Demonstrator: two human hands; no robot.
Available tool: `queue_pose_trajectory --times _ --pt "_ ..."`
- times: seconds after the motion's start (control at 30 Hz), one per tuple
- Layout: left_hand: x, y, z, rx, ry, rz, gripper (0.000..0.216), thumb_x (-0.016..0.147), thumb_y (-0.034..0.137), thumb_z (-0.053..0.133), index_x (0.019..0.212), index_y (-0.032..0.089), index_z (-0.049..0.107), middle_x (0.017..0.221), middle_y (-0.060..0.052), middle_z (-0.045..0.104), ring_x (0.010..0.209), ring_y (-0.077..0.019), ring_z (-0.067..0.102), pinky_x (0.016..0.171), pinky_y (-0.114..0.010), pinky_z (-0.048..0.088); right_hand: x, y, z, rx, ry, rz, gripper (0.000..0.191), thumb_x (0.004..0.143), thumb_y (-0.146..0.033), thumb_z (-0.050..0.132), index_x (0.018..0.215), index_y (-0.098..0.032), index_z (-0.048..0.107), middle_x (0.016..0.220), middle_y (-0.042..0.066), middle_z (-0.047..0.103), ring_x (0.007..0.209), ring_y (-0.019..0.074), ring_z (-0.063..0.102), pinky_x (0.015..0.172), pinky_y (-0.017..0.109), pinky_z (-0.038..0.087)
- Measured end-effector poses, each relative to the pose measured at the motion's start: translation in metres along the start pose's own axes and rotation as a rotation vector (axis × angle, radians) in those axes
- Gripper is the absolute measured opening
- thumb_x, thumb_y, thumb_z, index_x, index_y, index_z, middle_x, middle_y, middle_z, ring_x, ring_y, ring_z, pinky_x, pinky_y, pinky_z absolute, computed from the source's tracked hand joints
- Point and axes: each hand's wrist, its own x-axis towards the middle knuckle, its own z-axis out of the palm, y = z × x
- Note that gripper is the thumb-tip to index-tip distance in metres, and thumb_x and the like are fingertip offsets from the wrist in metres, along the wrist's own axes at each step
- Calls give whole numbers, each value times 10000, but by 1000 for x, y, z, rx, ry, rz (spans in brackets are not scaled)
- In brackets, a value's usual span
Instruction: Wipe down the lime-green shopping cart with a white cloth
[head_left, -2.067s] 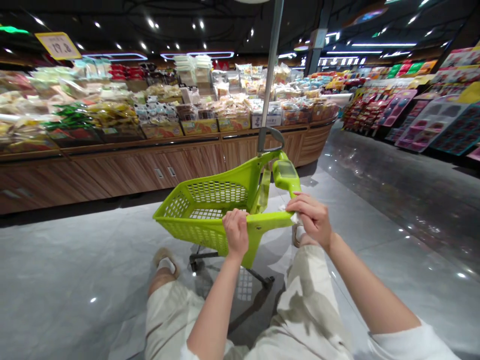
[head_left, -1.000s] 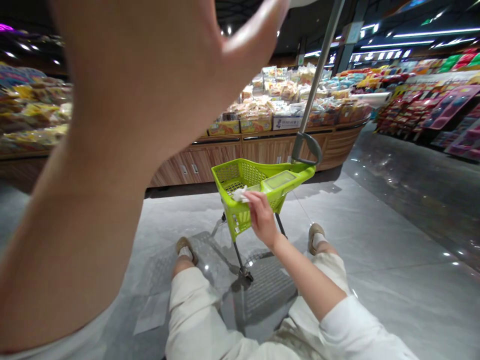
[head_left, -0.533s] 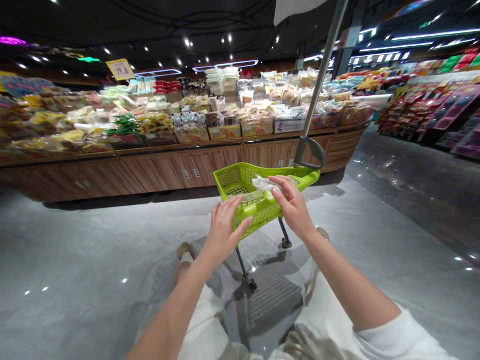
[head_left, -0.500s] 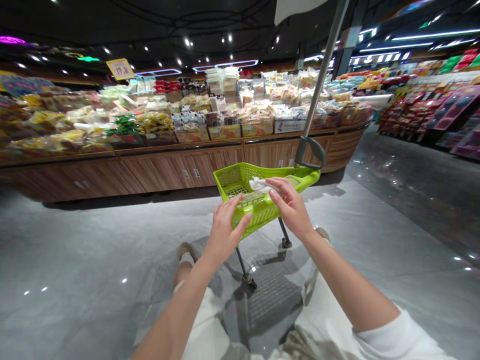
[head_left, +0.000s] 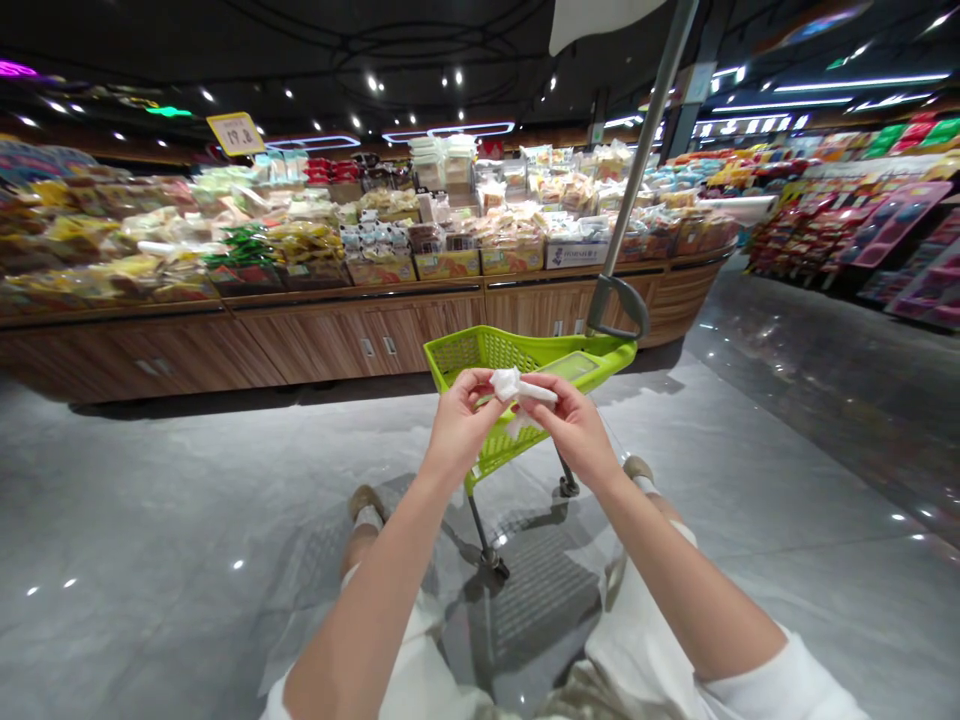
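Clock reference: mid-view. Spanning 9 through 12 to 2 o'clock: long, brown wood-grain display counter (head_left: 322, 345), loaded with clear-wrapped packaged goods (head_left: 375, 240) heaped higher toward the back, probably to keep rear rows visible. In front, from centre toward 2 o'clock: lime-green perforated plastic shopping trolley (head_left: 517, 350), standing on thin dark legs with castors (head_left: 493, 565), between beige-shod feet (head_left: 364, 502), presumably for easy reach. At 4 o'clock: bare right hand (head_left: 574, 425), pinched narrow on white, crumpled, tissue-like sheet (head_left: 506, 383). At 7 o'clock: bare left hand (head_left: 465, 422), likewise narrowed, gripping the same sheet at the opposite end. Sheet position: just off centre toward 4 o'clock, in view over the trolley's near side. Bunched at the left end, folded flatter at the right, with a tail hanging below. Gripped from both ends, likely to keep soft, limp material gathered. Contact with the trolley: not determinable.
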Motion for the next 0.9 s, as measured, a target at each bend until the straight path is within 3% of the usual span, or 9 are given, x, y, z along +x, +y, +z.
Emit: queue_pose_trajectory --times 0.17,0.37,0.5,0.6,0.67,0.73,0.83,0.9 --pt "-6 -1 -5 -4 -33 5 398 653 305 821 940 205 564 920 12 649 840 -122 625 772 -241 506 -2 -1 -7 97 31 121 251 673 -320 793 827 -207 630 738 -43 631 649 113 551 617 227 456" --pt "-20 -2 2 -5 68 29 271 694 227 750 823 206 512 757 65 532 688 -68 525 663 -171 444 -6 -2 -8 45 4 139 247 737 -421 767 811 -200 686 702 -29 618 618 120 511 589 240 424" --pt "-38 -7 19 -9 -11 21 230 707 187 726 790 206 512 762 50 558 718 -81 570 720 -191 483 -20 -9 -1 -242 140 -106 186 863 -379 652 924 -224 733 820 15 624 764 170 575 712 292 491" --pt "-51 -10 22 44 44 99 150 793 190 636 929 215 576 965 -12 651 929 -140 647 885 -268 516 -37 -12 4 -383 57 -297 315 930 -321 546 1208 -243 672 1080 75 609 1033 221 593 925 366 498" --pt "-56 -11 12 185 -71 178 318 803 129 545 1096 223 625 1182 -56 662 1141 -194 621 1039 -346 468 -42 -9 1 -434 -19 -318 369 929 -304 550 1285 -243 621 1148 92 595 1103 236 584 957 379 496" --pt "-56 -12 -5 381 -235 240 447 787 70 451 1142 233 668 1253 -57 665 1230 -215 586 1106 -388 423 -39 -5 -7 -488 -8 -313 308 922 -275 559 1210 -248 664 1072 80 617 1042 232 609 896 362 521" --pt "-50 -18 -31 726 8 446 549 829 87 443 1347 239 544 1399 -83 570 1352 -237 484 1172 -469 346 -20 -1 -26 -629 92 -368 280 913 -203 522 1114 -256 710 1070 81 638 1037 237 620 873 380 517" --pt "-47 -27 -41 974 -5 498 718 831 112 499 1517 201 305 1564 -138 383 1479 -281 298 1209 -532 264 -7 1 -35 -822 129 -422 337 891 -154 511 1152 -259 696 1256 102 621 1183 270 579 970 454 464"
